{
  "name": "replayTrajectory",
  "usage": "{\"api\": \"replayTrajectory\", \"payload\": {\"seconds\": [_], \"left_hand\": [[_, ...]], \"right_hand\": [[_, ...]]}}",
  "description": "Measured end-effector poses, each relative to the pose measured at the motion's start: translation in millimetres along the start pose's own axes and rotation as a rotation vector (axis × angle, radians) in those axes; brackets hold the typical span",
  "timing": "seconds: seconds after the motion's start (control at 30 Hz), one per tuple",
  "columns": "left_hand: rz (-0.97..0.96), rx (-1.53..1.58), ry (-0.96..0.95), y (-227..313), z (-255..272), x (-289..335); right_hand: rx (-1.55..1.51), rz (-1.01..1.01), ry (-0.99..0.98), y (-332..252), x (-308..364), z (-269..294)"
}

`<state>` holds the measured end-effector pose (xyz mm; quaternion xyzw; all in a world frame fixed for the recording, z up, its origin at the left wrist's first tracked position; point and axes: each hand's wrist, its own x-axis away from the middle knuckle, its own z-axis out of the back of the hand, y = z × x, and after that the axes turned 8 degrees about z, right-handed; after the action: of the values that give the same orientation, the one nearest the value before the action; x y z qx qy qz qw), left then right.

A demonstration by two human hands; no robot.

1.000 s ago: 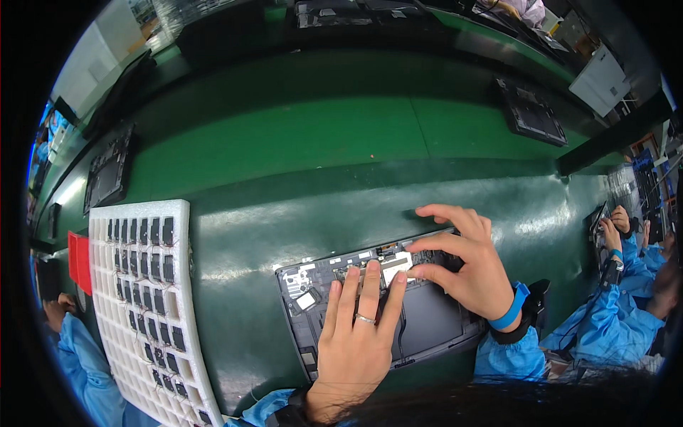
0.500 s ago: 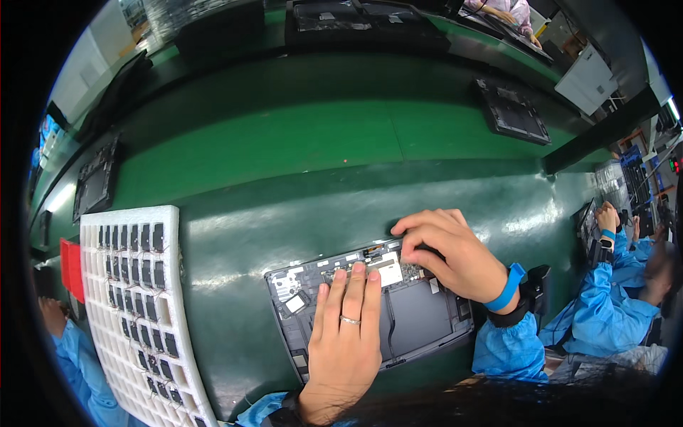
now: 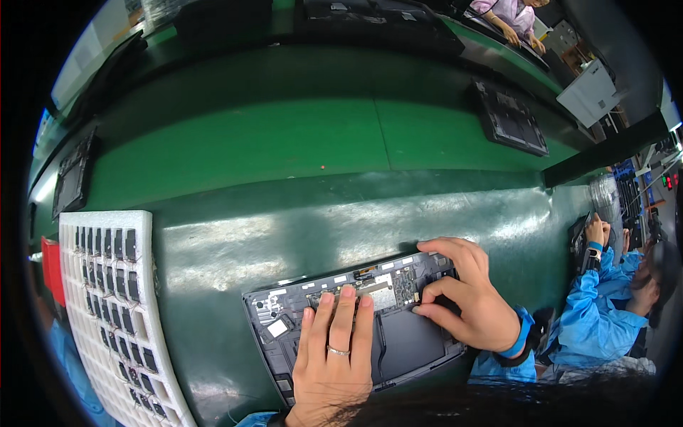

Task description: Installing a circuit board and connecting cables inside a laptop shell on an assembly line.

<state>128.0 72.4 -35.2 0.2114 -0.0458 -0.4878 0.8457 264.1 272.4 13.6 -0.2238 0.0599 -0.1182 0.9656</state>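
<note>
While the left hand [image 3: 329, 378] lies flat, outstretched on the laptop base [image 3: 407, 350] at lower centre, the right hand [image 3: 422, 301] curls, narrowly parted, over its right part

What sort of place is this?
Probably an electronics assembly or repair workshop: a laptop base with bare circuitry lies on a green bench, a white foam tray holds rows of small black parts, and a co-worker in blue is nearby.

laptop chassis [image 3: 417, 340] — dark grey | table [image 3: 213, 260] — green | tray [image 3: 144, 249]: white, gridded | wristband [image 3: 524, 333]: blue
</note>
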Motion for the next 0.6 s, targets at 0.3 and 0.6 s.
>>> {"api": "replayTrajectory", "payload": {"seconds": [0.3, 0.6], "left_hand": [[0.034, 0.327, -0.074, 0, -26, 14], [0.023, 0.285, 0.122, -24, -5, -1]], "right_hand": [[-0.378, -0.126, 0.205, 17, 8, -15], [-0.214, -0.003, 0.096, 15, 4, -8]]}}
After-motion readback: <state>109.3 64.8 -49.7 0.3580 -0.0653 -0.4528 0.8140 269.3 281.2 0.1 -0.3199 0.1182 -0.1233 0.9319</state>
